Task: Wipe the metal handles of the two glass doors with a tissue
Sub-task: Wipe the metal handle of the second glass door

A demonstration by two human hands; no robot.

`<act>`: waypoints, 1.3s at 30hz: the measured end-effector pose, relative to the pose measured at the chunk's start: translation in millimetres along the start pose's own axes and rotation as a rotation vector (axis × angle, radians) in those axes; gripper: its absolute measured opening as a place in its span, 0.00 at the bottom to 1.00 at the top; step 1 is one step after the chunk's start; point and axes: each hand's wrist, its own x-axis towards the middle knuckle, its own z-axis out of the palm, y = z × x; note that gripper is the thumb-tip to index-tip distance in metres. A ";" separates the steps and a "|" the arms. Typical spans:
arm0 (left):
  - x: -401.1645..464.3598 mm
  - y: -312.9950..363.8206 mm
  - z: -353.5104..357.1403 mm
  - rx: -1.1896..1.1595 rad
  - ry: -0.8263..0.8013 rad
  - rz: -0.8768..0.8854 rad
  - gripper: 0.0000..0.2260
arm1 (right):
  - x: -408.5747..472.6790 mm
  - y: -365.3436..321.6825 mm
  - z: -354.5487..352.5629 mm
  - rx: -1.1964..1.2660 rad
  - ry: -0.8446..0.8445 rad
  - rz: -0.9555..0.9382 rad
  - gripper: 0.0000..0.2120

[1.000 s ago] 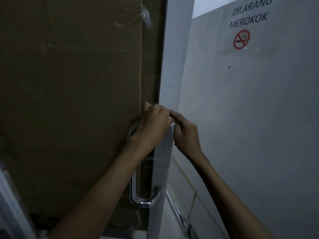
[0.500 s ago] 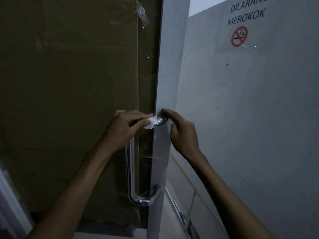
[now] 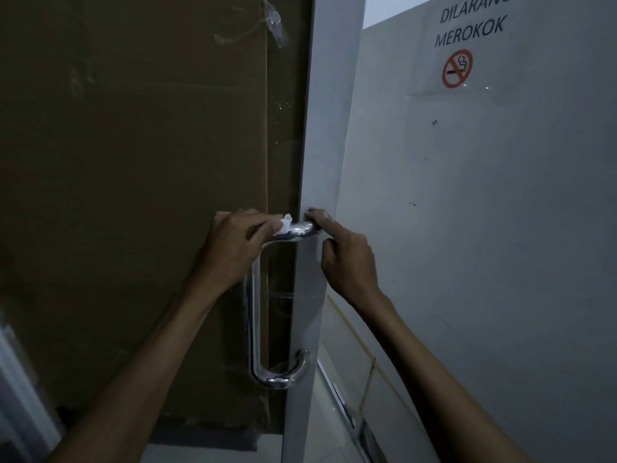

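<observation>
A chrome U-shaped metal handle (image 3: 255,315) is fixed to the grey edge strip of a glass door (image 3: 320,135). My left hand (image 3: 233,252) is curled round the handle's upper bend and pinches a small white tissue (image 3: 284,224) against the top arm. My right hand (image 3: 349,265) is at the handle's top end by the door edge, index finger lying over it, thumb below, other fingers curled. The handle's lower curve (image 3: 278,379) is bare. Only this one handle is in view.
Brown cardboard (image 3: 133,195) covers the glass behind the handle, with clear tape near the top. A grey wall (image 3: 484,228) at the right carries a no-smoking sign (image 3: 457,68). A floor rail (image 3: 347,416) runs along the wall's base.
My left hand has slid left off the handle's top end onto the bend, so the tissue and the shiny top arm show. My right hand has barely moved.
</observation>
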 end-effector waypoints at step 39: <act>-25.9 -9.1 4.9 -0.269 0.140 -0.282 0.12 | -4.4 -5.2 5.3 0.041 -0.024 0.041 0.30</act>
